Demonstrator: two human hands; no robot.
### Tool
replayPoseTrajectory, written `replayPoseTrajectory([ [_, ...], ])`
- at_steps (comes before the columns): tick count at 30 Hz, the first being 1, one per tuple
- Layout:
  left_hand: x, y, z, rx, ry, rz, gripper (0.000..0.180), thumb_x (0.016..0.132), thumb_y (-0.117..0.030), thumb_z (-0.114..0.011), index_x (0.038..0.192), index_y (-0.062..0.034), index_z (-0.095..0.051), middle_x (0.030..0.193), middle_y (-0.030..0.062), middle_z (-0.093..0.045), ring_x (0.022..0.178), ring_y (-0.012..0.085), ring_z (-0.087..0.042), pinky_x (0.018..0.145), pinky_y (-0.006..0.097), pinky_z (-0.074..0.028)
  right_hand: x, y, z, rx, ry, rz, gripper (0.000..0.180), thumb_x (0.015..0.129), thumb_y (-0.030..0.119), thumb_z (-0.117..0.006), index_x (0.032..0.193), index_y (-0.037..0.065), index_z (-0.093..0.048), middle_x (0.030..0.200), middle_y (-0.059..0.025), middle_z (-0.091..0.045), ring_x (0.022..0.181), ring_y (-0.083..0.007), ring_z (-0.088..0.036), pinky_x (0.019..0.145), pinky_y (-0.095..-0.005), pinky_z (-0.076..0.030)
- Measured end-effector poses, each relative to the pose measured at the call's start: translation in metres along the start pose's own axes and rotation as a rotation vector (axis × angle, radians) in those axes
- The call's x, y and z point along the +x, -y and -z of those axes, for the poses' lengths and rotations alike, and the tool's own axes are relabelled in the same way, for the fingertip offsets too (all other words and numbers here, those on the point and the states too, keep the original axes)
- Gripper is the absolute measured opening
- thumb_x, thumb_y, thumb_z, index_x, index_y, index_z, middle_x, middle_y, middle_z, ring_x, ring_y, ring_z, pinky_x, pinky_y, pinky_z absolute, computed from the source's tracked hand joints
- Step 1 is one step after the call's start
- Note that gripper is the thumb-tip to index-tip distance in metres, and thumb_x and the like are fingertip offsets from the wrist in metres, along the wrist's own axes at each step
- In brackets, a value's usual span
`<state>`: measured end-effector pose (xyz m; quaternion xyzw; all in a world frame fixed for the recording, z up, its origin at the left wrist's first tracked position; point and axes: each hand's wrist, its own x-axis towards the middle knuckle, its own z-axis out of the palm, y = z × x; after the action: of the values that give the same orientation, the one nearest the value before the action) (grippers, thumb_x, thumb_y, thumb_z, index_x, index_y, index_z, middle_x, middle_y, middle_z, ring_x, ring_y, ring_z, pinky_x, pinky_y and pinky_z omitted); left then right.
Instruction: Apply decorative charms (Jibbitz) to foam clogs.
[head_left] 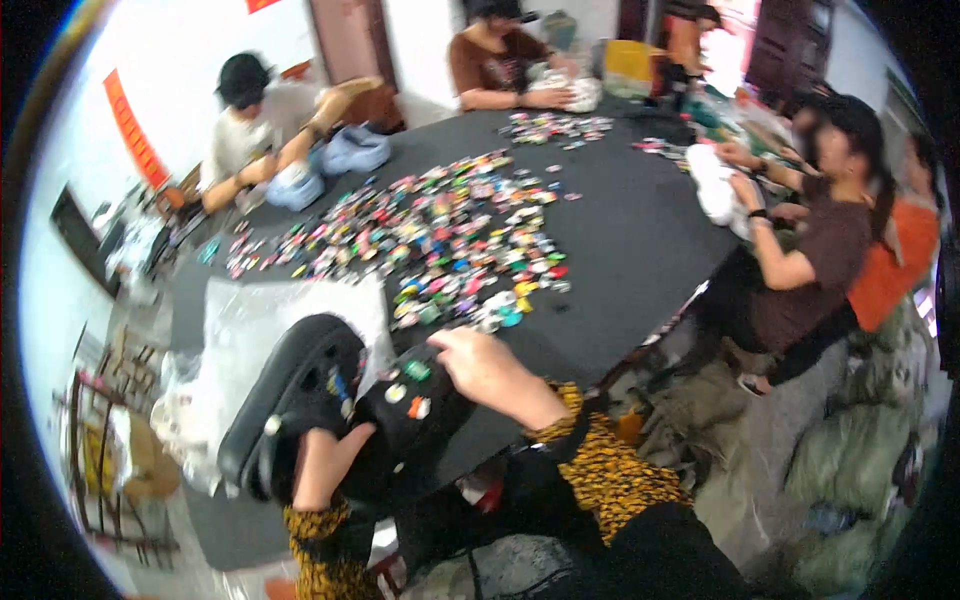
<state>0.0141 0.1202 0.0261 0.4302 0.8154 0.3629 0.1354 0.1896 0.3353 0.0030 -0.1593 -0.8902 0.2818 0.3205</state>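
Clogs [288,385] stretch away ahead of our left hand [328,462], which grasps at their near end, while our right hand [487,371], nearer the green charm [417,371], curls just beside it, hold unclear.

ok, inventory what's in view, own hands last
Table: one, dark grey, centre
Trinkets: uncountable, multicoloured, heaped on table
Black shoes: two, black, near side
Plastic sheet: one, clear, by black shoes
Blue shoes: two, light blue, far left
White shoes: count unclear, white, far, right
Red strips: two, red, left, top
Sacks: several, green, right floor
Co-workers: five visible, mixed tops, beyond, right
Left hand: one, yellow-black sleeve, on left shoe
Right hand: one, yellow-black sleeve, at right shoe
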Motion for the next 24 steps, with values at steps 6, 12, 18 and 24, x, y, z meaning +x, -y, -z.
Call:
replayPoseTrajectory([
  [6,0.007,-0.015,0.005,-0.086,-0.077,-0.086,0.044,0.070,-0.016,-0.077,0.102,0.0103,-0.062,0.094,0.0181,-0.069,0.089,0.0232,-0.065,0.083,0.034,-0.050,-0.016,0.003,0.005,0.101,0.088,-0.247,0.035,0.089,0.012,-0.057,0.122,0.000,-0.053,0.115,-0.0238,-0.060,0.107,-0.0375,-0.059,0.089,-0.0381,-0.047],
  [12,0.023,-0.011,-0.002,-0.075,-0.084,-0.017,0.037,0.070,-0.018,-0.076,0.091,0.0101,-0.064,0.086,0.0286,-0.066,0.088,0.0371,-0.066,0.076,0.039,-0.051,-0.018,-0.010,-0.020,0.224,-0.006,-0.212,0.041,0.088,0.016,-0.059,0.124,-0.003,-0.052,0.111,-0.0260,-0.061,0.102,-0.0385,-0.060,0.085,-0.0400,-0.048],
  [18,0.032,0.015,-0.004,-0.021,-0.235,-0.076,0.035,0.066,-0.017,-0.068,0.060,0.0134,-0.052,0.055,0.0310,-0.044,0.050,0.0367,-0.061,0.050,0.042,-0.045,-0.018,0.009,-0.019,0.421,0.019,-0.266,0.046,0.089,0.005,-0.059,0.132,0.000,-0.048,0.131,-0.0153,-0.053,0.105,-0.0185,-0.060,0.079,-0.0253,-0.049],
  [24,0.037,-0.002,0.056,-0.530,-0.407,-0.026,0.018,0.078,-0.010,-0.063,0.081,0.0075,-0.065,0.072,0.0037,-0.065,0.060,0.0119,-0.059,0.055,0.027,-0.045,-0.017,0.005,-0.005,0.536,-0.094,-0.295,0.039,0.089,0.003,-0.058,0.127,-0.001,-0.052,0.125,-0.0136,-0.057,0.104,-0.0183,-0.060,0.076,-0.0266,-0.050],
])
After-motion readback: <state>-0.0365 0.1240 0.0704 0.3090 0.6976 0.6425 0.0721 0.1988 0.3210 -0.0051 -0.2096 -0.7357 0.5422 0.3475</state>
